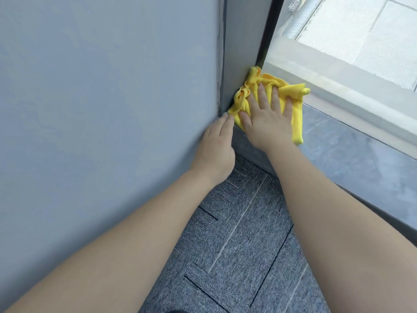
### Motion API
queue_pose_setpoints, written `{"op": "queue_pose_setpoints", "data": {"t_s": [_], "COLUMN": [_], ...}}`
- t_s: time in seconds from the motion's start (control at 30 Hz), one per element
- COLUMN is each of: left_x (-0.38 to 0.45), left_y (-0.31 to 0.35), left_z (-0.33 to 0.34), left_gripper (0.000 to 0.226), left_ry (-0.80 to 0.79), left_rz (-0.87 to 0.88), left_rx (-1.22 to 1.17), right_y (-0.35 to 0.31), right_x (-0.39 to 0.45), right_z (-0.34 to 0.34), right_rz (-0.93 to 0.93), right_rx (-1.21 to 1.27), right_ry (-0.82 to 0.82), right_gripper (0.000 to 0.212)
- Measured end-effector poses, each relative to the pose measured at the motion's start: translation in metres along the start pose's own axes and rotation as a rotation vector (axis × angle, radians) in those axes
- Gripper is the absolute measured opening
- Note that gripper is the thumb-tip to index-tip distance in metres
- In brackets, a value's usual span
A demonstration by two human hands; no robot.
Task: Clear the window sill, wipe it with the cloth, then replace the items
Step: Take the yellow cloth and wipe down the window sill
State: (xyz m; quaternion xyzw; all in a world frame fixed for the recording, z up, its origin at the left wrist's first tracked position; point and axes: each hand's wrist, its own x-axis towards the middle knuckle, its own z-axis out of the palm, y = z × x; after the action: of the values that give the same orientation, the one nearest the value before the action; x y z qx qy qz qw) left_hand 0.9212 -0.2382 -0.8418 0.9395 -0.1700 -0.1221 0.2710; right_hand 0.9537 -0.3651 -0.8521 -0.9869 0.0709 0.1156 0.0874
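So the yellow cloth (268, 102) is bunched right into the far-left corner of the window sill (352, 150), jammed against the grey wall (101, 86). It's pinned flat under the right hand (266, 123), fingers spread, nothing gripped. The left hand (216, 147) is laid open on the wall by the sill's edge, fingertips just beside the cloth. The sill's long run stretches away to the right, so that's probably where the wipe gets dragged.
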Motion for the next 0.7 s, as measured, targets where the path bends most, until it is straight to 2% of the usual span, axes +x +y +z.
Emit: {"op": "queue_pose_setpoints", "data": {"t_s": [0.2, 0.3, 0.5, 0.7], "left_x": [-0.003, -0.006, -0.008, 0.000], "left_y": [0.008, 0.015, 0.025, 0.030], "left_z": [0.005, 0.006, 0.015, 0.017], "left_gripper": [0.054, 0.053, 0.063, 0.050], "left_ry": [0.021, 0.040, -0.025, -0.115], "left_rz": [0.001, 0.027, 0.035, 0.019], "left_rx": [-0.104, -0.116, -0.007, 0.147], "right_y": [0.007, 0.021, 0.066, 0.076], "right_x": [-0.021, -0.036, -0.073, -0.075], "right_z": [0.005, 0.007, 0.004, 0.003], "right_rz": [-0.170, -0.157, 0.115, 0.408], "right_rx": [-0.056, -0.059, -0.003, 0.145], "right_ry": [-0.038, -0.037, -0.046, -0.023], "right_gripper": [0.053, 0.054, 0.058, 0.063]}}
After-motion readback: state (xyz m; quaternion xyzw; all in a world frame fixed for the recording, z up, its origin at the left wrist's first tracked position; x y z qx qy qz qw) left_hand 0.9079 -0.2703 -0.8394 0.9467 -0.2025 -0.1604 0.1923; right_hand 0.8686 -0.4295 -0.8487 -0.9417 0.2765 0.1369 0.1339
